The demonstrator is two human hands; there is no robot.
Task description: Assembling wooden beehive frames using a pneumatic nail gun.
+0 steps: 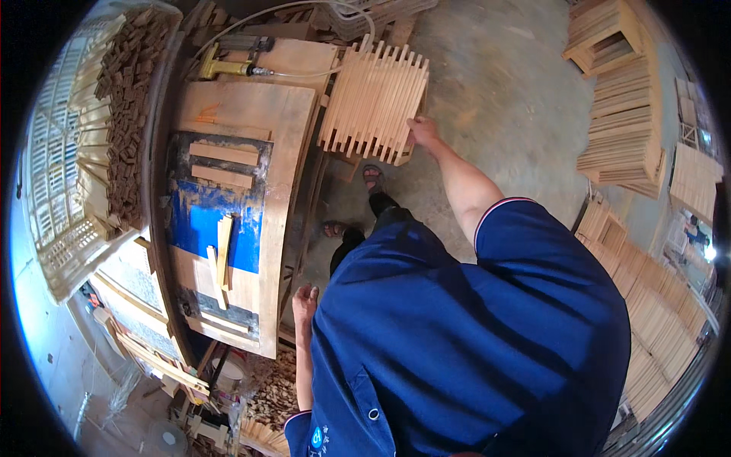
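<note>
My right hand [424, 132] grips the right edge of a pale wooden slatted stack [375, 99], its slats lying side by side with uneven ends. This stack sits beside the far right corner of the workbench. Close to the bench's near right edge hangs my left hand [304, 302], fingers loosely bent and apart, with nothing visible in it. On the wooden workbench [285, 171], a blue patch [194, 217] carries two thin wooden strips [221, 255]. Two short flat wooden pieces [222, 164] lie farther up the bench.
A yellow air tool [225, 68] with a hose lies at the bench's far end. Left of the bench, a white plastic crate [72, 183] stands beside many small brown wood blocks [133, 114]. Stacked wooden frames [624, 114] stand on the floor at right, with more slatted stacks [655, 312] nearer.
</note>
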